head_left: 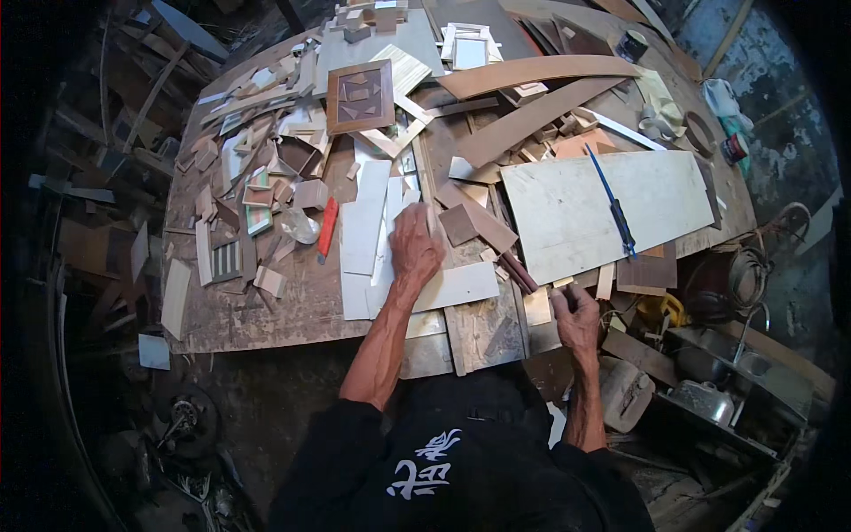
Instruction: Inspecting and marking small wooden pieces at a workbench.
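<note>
Over a stack of white panels at the table's middle, my left hand is closed, fingers curled downward. What lies under its fingertips is hidden. A white strip lies crosswise just below that wrist. At the near table edge my right hand is closed too, its fingers bent beside a small pale wood piece. Whether it grips anything cannot be made out. Dark brown wooden sticks and a pale square block lie to its left.
A large white board carries a blue-handled saw-like tool. A red utility knife lies left of the panels. Wood offcuts crowd the left side; a brown framed panel and curved boards lie farther back.
</note>
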{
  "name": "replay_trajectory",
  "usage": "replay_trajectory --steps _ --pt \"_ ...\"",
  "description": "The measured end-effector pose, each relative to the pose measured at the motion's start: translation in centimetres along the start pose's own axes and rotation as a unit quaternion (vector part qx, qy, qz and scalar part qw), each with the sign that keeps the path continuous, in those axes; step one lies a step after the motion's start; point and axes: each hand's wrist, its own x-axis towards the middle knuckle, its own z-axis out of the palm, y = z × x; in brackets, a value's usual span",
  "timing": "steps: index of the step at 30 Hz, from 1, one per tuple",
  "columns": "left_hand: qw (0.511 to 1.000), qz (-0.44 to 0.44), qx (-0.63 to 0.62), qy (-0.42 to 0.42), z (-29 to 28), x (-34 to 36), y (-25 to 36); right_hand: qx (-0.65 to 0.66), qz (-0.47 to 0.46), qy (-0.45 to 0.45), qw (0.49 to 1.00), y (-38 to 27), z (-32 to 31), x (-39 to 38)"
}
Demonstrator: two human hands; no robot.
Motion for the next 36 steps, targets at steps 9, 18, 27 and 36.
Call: replay_trajectory --steps 9,18,27,36 --pt "0.960 -0.212 0.161 -0.086 -2.1 -1.1 -2.5 -0.035 0.034 -0.110 0.993 1.6 3.5 -0.7" --pt "0.997 -0.061 0.032 -0.022 -1.4 -4.2 -0.8 -0.004 0.014 -0.067 0.998 3.0 4.8 -1.5" --pt "1.000 0.011 -0.005 0.014 0.3 -8.9 0.6 -0.052 0.003 -0.130 0.990 2.7 6.7 0.0" --pt "1.000 -0.017 0.009 -0.005 1.1 -9.4 0.7 -0.010 0.011 -0.125 0.992 2.1 10.3 0.1"
